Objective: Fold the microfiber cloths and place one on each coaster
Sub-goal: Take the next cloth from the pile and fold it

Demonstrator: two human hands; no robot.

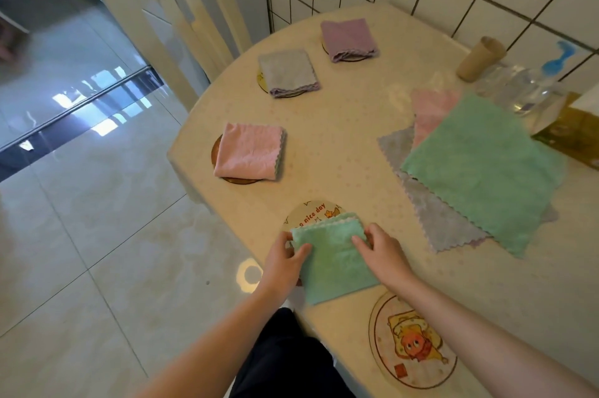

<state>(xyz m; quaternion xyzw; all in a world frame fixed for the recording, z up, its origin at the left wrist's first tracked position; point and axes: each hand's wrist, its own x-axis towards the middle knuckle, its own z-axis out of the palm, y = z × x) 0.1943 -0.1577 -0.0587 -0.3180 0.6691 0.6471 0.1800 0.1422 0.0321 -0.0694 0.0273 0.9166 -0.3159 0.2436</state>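
Both hands, the left hand (285, 255) and the right hand (382, 251), pinch the far corners of the folded green cloth (334, 261) with curled fingers, and it lies half on the "nice day" coaster (312, 211), whose bare part is just beyond the fingers.

cream table (340, 125), white chair (168, 8), clear bottle (522, 89)

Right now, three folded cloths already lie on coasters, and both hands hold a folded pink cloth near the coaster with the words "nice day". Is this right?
Not quite. The head view shows the cloth in the left hand and right hand is green, not pink. The rest holds: three folded cloths lie on coasters, pink, grey and purple, and the "nice day" coaster is beside the hands.
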